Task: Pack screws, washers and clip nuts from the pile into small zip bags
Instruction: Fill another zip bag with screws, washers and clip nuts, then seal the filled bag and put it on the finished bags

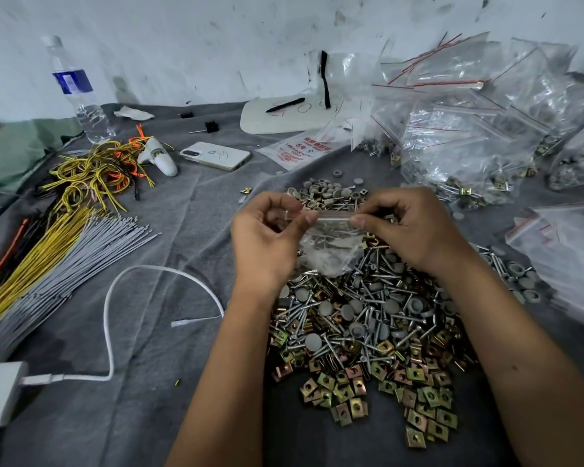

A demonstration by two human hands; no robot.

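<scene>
Both hands point(267, 237) point(408, 227) pinch the zip bag point(327, 244) above the pile point(368, 318); seal looks half-shut maybe, so screws could spill back.

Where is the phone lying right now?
In the head view the phone lies flat on the grey cloth, left of and beyond the hands, between the white gun-shaped tool and a printed bag packet.

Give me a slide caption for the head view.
Both hands pinch a small zip bag over the hardware pile.
</scene>
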